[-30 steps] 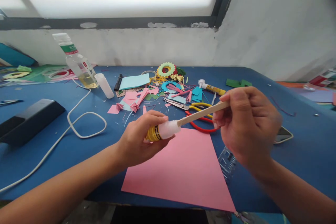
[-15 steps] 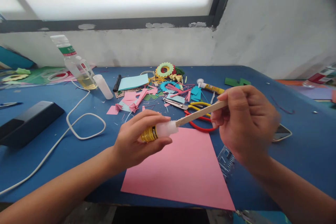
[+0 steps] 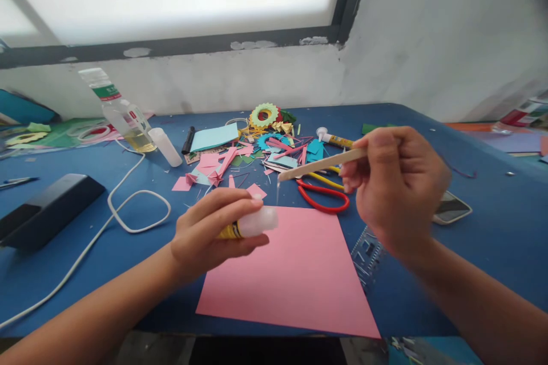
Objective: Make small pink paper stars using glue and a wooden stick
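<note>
My left hand (image 3: 212,222) curls round a small translucent white plastic bottle (image 3: 256,223) with a yellow label, fingers on top and thumb nearest me. The bottle lies almost level, its long axis running left to right and its mouth facing right. My right hand (image 3: 394,185) pinches a flat, pale wooden stick (image 3: 321,165) between thumb and fingers. The stick slopes down leftward; its tip shows just above the bottle's mouth, apart from it, with a thin whitish strand (image 3: 278,193) hanging below. My left hand is the nearer to that mouth.

Below, a large pink paper sheet (image 3: 291,285) gives flat room, its near edge close to the edge of the blue tabletop (image 3: 180,279). Beyond the stick, scissors with red and yellow handles (image 3: 323,206) and coloured paper scraps (image 3: 209,159) crowd the far side.
</note>
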Tool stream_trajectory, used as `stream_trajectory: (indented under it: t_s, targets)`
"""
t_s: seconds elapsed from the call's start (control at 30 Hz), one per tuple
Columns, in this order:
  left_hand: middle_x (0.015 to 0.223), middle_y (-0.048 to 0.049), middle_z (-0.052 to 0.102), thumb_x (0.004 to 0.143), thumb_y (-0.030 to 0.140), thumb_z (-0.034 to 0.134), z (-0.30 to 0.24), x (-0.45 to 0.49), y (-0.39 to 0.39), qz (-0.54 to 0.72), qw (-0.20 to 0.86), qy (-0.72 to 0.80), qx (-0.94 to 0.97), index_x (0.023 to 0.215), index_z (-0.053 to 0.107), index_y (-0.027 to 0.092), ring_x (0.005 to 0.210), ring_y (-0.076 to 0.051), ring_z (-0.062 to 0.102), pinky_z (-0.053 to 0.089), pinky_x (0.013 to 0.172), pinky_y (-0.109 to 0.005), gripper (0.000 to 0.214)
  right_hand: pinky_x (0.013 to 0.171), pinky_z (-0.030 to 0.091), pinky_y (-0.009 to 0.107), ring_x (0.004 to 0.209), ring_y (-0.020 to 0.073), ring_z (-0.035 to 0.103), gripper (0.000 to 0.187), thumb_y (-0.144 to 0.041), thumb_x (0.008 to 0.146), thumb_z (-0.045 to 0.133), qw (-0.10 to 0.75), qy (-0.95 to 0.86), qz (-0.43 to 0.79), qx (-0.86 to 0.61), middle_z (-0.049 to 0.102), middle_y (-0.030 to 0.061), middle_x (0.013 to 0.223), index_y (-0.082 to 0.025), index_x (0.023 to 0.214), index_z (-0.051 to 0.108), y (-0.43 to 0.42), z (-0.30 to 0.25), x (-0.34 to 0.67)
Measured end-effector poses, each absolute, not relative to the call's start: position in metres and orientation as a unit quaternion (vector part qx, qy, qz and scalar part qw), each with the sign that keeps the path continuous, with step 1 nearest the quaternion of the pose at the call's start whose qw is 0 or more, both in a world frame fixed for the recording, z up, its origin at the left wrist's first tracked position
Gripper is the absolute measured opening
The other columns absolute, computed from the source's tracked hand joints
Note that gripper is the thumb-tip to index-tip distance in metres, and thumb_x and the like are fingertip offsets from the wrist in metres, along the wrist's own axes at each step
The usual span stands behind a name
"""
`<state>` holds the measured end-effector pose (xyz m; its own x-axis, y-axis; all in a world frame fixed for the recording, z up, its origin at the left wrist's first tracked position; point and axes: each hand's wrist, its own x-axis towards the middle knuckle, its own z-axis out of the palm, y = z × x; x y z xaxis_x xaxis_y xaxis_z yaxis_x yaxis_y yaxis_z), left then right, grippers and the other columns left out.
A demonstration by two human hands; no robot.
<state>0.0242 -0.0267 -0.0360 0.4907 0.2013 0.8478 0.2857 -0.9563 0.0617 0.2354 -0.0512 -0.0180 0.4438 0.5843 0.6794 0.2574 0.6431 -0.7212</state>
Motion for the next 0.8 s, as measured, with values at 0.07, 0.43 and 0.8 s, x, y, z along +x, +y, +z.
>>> stream_trajectory:
  t_s: [0.07,0.43,0.8]
  targets:
    - [0.087,-0.0062,0.062,0.085,0.031,0.056,-0.037,0.023,-0.026,-0.486,0.031,-0.138,-0.862,0.1,0.058,0.015,0.076,-0.013,0.061,0.054,0.066,-0.023,0.022,0.031,0.035,0.021,0.033,0.0064,0.045,0.019,-0.024,0.087,0.05,0.767,-0.497,0.099,-0.393,0.053,-0.0065,0.045,-0.018,0.069,0.055,-0.048,-0.015,0.24]
    - [0.085,-0.0063,0.062,0.08,0.037,0.062,-0.054,0.031,-0.016,-0.571,-0.194,-0.16,-0.782,0.104,0.061,0.021,0.076,-0.018,0.059,0.053,0.06,-0.03,0.029,0.031,0.032,0.025,0.037,0.0094,0.048,0.019,-0.023,0.088,0.05,0.802,-0.474,0.159,-0.328,0.055,-0.0044,0.048,-0.019,0.071,0.057,-0.064,-0.009,0.231]
    - [0.079,-0.0048,0.06,0.079,0.039,0.063,-0.047,0.034,-0.022,-0.578,-0.225,-0.146,-0.771,0.099,0.063,0.018,0.07,-0.015,0.057,0.05,0.057,-0.026,0.029,0.03,0.038,0.027,0.038,0.012,0.055,0.025,-0.04,0.078,0.063,0.791,-0.535,0.086,-0.285,0.06,0.0,0.053,-0.019,0.065,0.064,-0.073,-0.019,0.221]
